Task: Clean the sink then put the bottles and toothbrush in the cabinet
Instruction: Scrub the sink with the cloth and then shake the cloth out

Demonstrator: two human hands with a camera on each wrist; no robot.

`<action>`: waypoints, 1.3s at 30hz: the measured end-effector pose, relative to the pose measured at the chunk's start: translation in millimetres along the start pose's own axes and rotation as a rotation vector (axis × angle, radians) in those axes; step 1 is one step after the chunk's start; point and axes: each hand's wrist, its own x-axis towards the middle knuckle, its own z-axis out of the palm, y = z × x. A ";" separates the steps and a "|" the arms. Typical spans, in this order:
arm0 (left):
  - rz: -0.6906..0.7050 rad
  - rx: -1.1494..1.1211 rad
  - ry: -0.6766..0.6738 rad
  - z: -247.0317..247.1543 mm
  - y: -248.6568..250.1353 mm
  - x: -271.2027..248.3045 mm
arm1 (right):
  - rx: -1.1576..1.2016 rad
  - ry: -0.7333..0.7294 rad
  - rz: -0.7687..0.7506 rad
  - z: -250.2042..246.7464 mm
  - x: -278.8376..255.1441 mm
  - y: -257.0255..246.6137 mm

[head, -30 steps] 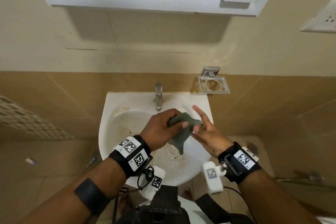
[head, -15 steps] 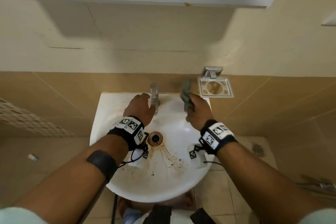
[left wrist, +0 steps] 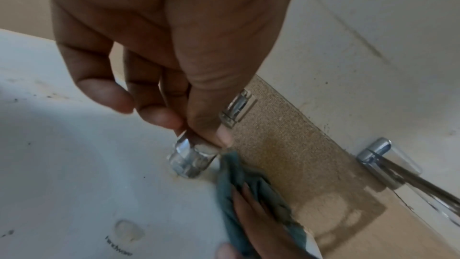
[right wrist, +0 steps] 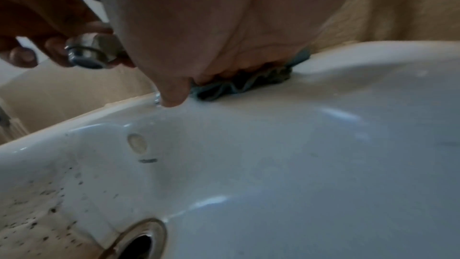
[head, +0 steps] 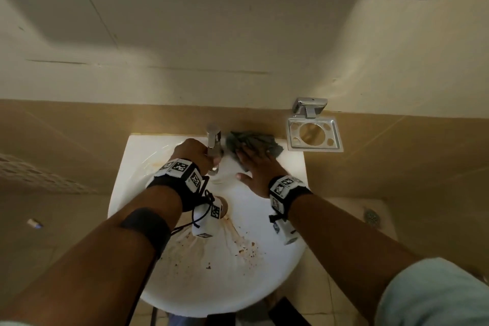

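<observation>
Head view: left hand (head: 191, 152) curled round tap (head: 213, 140). Right hand (head: 258, 169) flat, fingers straight, pressing grey cloth (head: 251, 141) onto sink (head: 296, 167) back ledge beside tap. Advice: firm even strokes, then brown stains near drain (right wrist: 139, 241).

- each wrist carries a black strap (head: 182, 180) set with white square tags printed in black-and-white block codes.
- a small white camera unit (head: 207, 222) hangs under the left wrist, with a looped black cable.
- a like white unit (head: 284, 230) sits under the right wrist.
- a plain black band (head: 146, 227) circles the left forearm.
- a pale green sleeve (head: 434, 296) covers the right upper arm.
</observation>
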 end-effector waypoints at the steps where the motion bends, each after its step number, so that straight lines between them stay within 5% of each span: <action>1: -0.006 -0.003 -0.015 -1.1 0.1 1.4 | 0.002 0.005 0.014 1.0 -7.5 15.3; 6: -0.016 -0.046 -0.013 -2.9 1.0 4.3 | 0.001 0.060 0.223 9.3 -34.4 59.7; 14: -0.007 -0.006 -0.041 -1.9 -0.3 8.3 | -0.011 -0.088 -0.073 -4.6 25.2 -25.5; 18: -0.011 -0.036 -0.039 -1.3 -2.1 9.2 | -0.064 -0.053 -0.108 -9.2 9.5 2.8; 25: -0.002 -0.031 -0.025 1.0 -3.7 9.5 | 0.232 0.187 0.140 -15.0 -73.4 79.7; 32: -0.020 -0.052 -0.038 0.3 -0.8 11.3 | 0.368 0.265 0.479 -34.3 -39.1 80.0; 39: -0.002 -0.084 -0.013 2.9 -3.6 10.7 | 0.393 0.291 0.359 4.9 -101.2 74.8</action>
